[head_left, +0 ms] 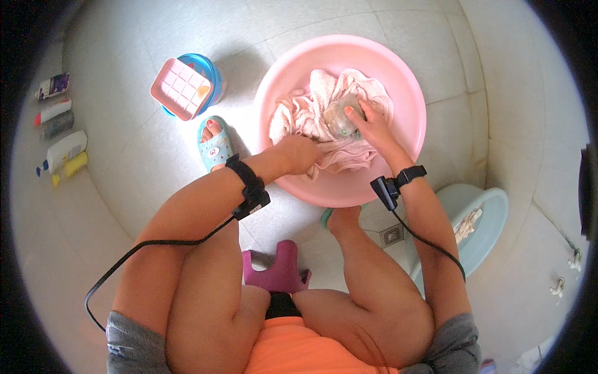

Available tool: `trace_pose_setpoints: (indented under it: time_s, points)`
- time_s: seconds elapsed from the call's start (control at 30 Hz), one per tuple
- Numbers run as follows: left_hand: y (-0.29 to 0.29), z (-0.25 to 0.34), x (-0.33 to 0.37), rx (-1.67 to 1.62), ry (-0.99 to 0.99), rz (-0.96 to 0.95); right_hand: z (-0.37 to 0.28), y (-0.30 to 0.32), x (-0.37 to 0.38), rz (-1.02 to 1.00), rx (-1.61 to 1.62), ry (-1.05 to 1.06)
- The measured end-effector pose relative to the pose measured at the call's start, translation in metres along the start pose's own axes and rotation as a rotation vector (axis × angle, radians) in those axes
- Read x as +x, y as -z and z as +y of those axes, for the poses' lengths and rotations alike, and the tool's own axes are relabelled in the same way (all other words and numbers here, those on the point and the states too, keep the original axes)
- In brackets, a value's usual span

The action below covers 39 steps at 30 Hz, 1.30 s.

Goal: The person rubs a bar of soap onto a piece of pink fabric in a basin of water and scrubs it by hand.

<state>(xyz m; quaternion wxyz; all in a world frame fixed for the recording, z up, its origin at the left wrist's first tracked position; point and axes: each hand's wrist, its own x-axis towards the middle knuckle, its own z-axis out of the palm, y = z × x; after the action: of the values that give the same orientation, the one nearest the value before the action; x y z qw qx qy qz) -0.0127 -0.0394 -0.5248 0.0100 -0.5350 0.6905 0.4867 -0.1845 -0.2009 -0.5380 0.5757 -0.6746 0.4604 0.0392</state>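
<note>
A wide pink basin (402, 68) stands on the floor before me, with a crumpled pale pink towel (316, 93) in it. My left hand (300, 154) is closed at the towel's near left part, its fingertips hidden in the folds. My right hand (371, 128) grips a rounded, greyish translucent lump (341, 117) with a tan patch, its kind unclear. The lump rests against the towel near the basin's middle, thumb and fingers on its right side.
At the left, a pink soap tray (182, 89) lies across a blue bucket (218, 78). Bottles (67, 146) line the left wall. A pale blue basin (492, 215) with cloth leans at the right, near a floor drain (392, 235). A purple stool (280, 268) is beneath me.
</note>
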Motion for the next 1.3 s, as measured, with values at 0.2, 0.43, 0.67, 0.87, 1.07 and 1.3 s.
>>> trace_pose_setpoints:
  time_s: [0.2, 0.43, 0.67, 0.87, 1.07, 1.3]
  points:
    - [0.004, 0.003, -0.002, 0.028, 0.0, -0.051, -0.039, -0.017, -0.022, -0.182, 0.201, 0.048]
    - [-0.011, -0.009, -0.007, 0.075, -0.175, 0.202, -0.054, -0.059, -0.039, 0.198, -0.608, 0.356]
    - [-0.007, -0.001, 0.003, 0.047, -0.074, -0.022, -0.033, -0.006, 0.018, 0.415, -0.73, 0.258]
    - [-0.012, -0.005, -0.006, 0.015, -0.103, 0.008, -0.068, -0.066, -0.041, 0.263, -0.354, 0.377]
    - [-0.028, -0.01, -0.003, 0.1, -0.162, 0.296, -0.069, -0.065, 0.014, 0.314, -0.709, 0.605]
    - [-0.006, -0.002, 0.002, 0.255, -0.176, 0.026, -0.062, -0.041, 0.039, 0.434, -0.848, 0.494]
